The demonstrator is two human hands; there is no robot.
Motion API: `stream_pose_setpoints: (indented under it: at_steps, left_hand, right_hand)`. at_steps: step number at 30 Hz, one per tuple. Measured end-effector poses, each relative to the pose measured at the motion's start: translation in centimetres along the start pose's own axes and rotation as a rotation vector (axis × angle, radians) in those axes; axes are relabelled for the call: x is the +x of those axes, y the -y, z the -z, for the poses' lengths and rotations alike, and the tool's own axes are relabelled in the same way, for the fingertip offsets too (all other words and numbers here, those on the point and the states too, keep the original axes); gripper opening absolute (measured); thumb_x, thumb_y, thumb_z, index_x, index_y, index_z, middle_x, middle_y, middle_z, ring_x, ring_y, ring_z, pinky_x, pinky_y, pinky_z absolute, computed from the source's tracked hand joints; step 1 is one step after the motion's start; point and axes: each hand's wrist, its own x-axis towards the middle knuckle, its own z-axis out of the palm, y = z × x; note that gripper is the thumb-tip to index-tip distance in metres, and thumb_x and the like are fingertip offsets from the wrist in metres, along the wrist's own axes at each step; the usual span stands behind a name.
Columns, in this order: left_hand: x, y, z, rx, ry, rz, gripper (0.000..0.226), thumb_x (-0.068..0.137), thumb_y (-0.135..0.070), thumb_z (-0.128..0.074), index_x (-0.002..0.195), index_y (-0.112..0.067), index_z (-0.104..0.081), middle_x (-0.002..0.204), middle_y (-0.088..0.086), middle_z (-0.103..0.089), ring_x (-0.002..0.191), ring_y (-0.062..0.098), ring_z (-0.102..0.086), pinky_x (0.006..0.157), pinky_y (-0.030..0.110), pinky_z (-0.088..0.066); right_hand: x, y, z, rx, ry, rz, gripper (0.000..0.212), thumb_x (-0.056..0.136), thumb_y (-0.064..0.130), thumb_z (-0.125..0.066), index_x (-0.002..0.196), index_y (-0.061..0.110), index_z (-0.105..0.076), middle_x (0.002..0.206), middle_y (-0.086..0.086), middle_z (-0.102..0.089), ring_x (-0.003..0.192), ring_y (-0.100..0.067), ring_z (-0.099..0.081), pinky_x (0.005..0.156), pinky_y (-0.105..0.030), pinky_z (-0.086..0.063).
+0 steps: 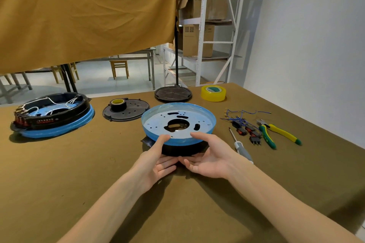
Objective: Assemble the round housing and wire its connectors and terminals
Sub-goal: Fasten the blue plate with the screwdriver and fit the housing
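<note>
Housing [178,124] sits just ahead of both palms: my left hand [156,161] and right hand [207,161] grasp its near rim, thumbs on top, fingers under the black base. Tabletop [59,173] lies bare left of my left hand; screwdriver [240,145], switches [246,130] and pliers [276,132] lie right of my right. I can read no writing.
</note>
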Motion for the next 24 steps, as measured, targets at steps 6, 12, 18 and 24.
stream_pose_setpoints:
  at_steps: [6, 12, 18, 24]
  left_hand:
    - [0.2, -0.1, 0.4, -0.007, 0.020, 0.012, 0.054, 0.080, -0.039, -0.085, 0.114, -0.013, -0.052, 0.096, 0.023, -0.078, 0.085, 0.028, -0.080, 0.061, 0.035, -0.064]
    - [0.2, -1.3, 1.7, -0.028, 0.069, 0.081, 0.058, 0.084, -0.047, -0.078, 0.124, -0.017, -0.048, 0.106, 0.025, -0.076, 0.081, 0.017, -0.069, 0.057, 0.029, -0.061]
    - [0.7, -1.5, 2.2, 0.065, 0.078, 0.080, 0.080, 0.083, -0.056, -0.076, 0.140, -0.010, -0.045, 0.104, 0.023, -0.078, 0.077, 0.019, -0.077, 0.060, 0.031, -0.062]
    - [0.9, -2.1, 1.6, 0.016, -0.021, 0.052, 0.105, 0.070, -0.057, -0.085, 0.150, -0.005, -0.040, 0.123, 0.024, -0.068, 0.100, 0.033, -0.075, 0.075, 0.042, -0.064]
  right_hand:
    - [-0.2, 0.7, 0.7, -0.087, 0.016, -0.022, 0.072, 0.074, 0.009, -0.086, 0.132, 0.016, -0.045, 0.132, -0.032, -0.056, 0.106, -0.047, -0.070, 0.078, -0.041, -0.063]
    - [-0.9, 3.3, 0.8, -0.465, -0.221, 0.246, 0.091, 0.086, 0.036, -0.079, 0.157, 0.027, -0.023, 0.137, -0.025, -0.049, 0.109, -0.038, -0.070, 0.088, -0.048, -0.058]
    - [0.6, 2.9, 1.9, -1.638, -0.423, 1.430, 0.021, 0.100, 0.036, -0.062, 0.111, 0.020, -0.070, 0.114, 0.005, -0.068, 0.115, -0.011, -0.056, 0.107, -0.036, -0.036]
    - [0.0, 0.6, 3.3, -1.683, -0.137, 1.374, 0.019, 0.096, 0.038, -0.065, 0.102, 0.025, -0.077, 0.094, 0.016, -0.068, 0.091, -0.004, -0.060, 0.081, -0.025, -0.052]
